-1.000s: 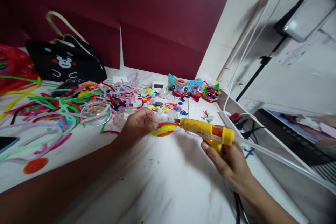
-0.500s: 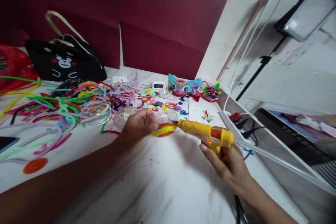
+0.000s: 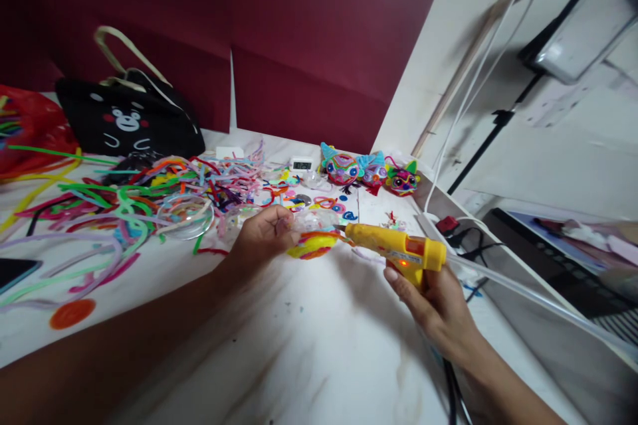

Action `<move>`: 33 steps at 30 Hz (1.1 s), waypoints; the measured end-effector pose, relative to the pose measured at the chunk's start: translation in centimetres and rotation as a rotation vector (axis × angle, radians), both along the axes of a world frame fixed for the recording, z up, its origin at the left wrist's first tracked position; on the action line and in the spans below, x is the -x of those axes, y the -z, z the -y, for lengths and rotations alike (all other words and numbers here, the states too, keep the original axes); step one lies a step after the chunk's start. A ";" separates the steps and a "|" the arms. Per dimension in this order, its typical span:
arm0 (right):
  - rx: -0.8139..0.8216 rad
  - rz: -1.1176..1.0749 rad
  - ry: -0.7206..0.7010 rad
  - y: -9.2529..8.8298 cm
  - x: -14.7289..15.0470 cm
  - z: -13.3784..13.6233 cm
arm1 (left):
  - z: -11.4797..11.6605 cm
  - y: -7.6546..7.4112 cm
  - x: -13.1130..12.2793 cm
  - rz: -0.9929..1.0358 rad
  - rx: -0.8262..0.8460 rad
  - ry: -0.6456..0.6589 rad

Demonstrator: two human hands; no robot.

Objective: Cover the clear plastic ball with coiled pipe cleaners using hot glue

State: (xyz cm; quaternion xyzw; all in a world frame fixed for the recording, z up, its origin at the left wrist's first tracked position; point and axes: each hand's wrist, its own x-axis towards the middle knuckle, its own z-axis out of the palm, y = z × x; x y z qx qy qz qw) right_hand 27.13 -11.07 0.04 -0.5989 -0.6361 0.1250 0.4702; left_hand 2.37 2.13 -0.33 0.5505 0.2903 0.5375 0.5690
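while r hand (image 3: 441,309) grips glue gun (image 3: 386,244) & l hand (image 3: 262,237) pinches yellow-orange piece (image 3: 315,247), keep l fingertips (image 3: 294,238) clear of nozzle (image 3: 341,228).

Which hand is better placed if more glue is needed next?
Probably the right hand: it grips the yellow glue gun, its nozzle near the yellow-and-orange piece that the left hand holds.

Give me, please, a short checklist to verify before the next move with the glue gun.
1. Glue gun gripped by right hand: ok.
2. Red light on the gun lit: ok.
3. Glue stick in the gun's rear: ok.
4. Yellow piece held by left hand: ok.
5. Left fingers apart from the nozzle: ok.
6. Melted glue at the nozzle: cannot tell, too small.
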 end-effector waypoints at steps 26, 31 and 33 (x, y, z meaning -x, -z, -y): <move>0.695 0.225 -0.378 -1.8 0.7 -0.4 | -0.3 -1.3 -0.2 0.139 0.090 -0.106; 0.429 0.479 -0.202 -2.7 1.0 -0.6 | 0.0 -1.1 -0.4 0.118 0.054 -0.090; 0.213 0.420 -0.152 -3.3 1.6 -1.2 | 0.2 -1.0 -0.5 0.088 0.033 -0.083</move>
